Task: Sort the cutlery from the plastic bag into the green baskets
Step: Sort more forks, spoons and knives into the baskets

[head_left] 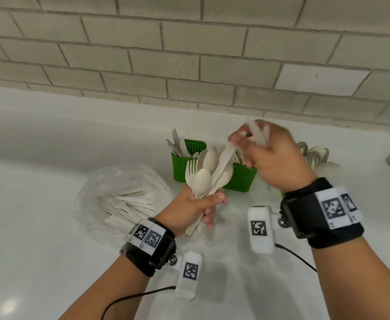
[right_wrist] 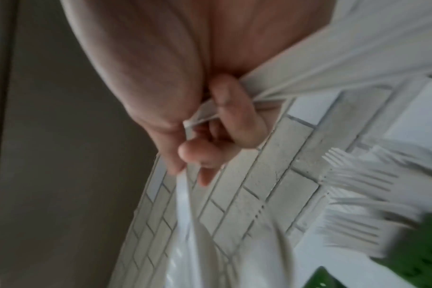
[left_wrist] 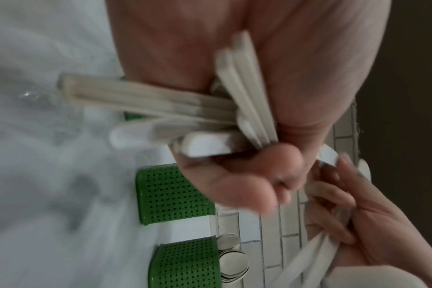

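- The right hand has its fingers curled round a few pale flat pieces, looks like knives, with one more long piece still half in the bunch. It's blurry, so I can't give an exact count.
- The left hand is clenched round the handles of a mixed bunch: spoons, a fork, some flat ones, heads up and fanned out. In the left wrist view the handles poke out crossed below the fist.
- My take on the step: pull one type out of the bunch and drop it in its own basket. Pull straight along the handle, not sideways, or the crossed ones will probably come with it.
- I'd keep the left grip firm but let the thumb ease a bit, so the piece slides out without the rest spilling onto the desk.
- Three green baskets sit just behind the hands. The left basket holds flat pieces, the middle basket is mostly hidden, and the right basket holds spoon bowls. Forks stick up from a green one in the right wrist view.
- Check which basket matches before letting go, since the pieces are all the same pale colour and easy to mix up.
- The bag lies open on the desk left of the hands with plenty of cutlery still inside, so I reckon there's a good way to go.
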Demonstrator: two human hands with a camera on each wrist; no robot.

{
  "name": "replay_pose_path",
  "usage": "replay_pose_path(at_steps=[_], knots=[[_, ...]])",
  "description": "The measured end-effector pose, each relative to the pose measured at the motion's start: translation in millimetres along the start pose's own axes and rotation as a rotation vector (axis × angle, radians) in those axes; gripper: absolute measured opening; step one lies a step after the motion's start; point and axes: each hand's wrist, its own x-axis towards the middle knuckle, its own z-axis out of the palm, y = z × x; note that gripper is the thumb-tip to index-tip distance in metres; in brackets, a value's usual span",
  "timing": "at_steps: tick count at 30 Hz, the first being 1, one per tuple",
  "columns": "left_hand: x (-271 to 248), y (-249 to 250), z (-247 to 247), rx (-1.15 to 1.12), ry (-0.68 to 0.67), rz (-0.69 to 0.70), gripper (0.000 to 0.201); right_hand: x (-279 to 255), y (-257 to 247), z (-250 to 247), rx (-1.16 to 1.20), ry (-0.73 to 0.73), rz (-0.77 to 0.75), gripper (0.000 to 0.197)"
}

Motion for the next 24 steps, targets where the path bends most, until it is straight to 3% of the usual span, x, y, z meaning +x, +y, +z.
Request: replay_pose_path(at_steps=[3, 6, 9, 11, 16, 18, 21, 24], knots=[[0, -3, -5, -0.153, 0.007, -0.019, 0.014, 5, -6, -18, 0.348, 0.256, -0.03, 0.01], [3, -7, -13, -0.279, 0.045, 0.001, 0.014, 5, 0, -32, 0.37, 0.428, -0.105, 0.008], [8, -7, -13, -0.326, 0.106, 0.021, 0.017, -2, 15, -18, 0.297, 0.364, -0.101, 0.007], [10, -3, -7, -0.233, 0.122, 0.039, 0.022, -8, 28, 3, 0.278, 0.304, -0.045, 0.006], [14, -6, 11, 0.028, 0.118, 0.095, 0.02, -17, 52, 44, 0.353, 0.336, 0.088, 0.011], [15, -11, 12, 0.068, 0.171, 0.137, 0.018, -23, 52, 52, 0.411, 0.263, 0.171, 0.016], [13, -17, 9, 0.064, 0.181, 0.188, 0.037, -33, 53, 59, 0.549, 0.113, 0.29, 0.011], [11, -22, 7, 0.014, 0.17, 0.202, 0.026, -34, 60, 60, 0.337, 0.051, 0.245, 0.029]])
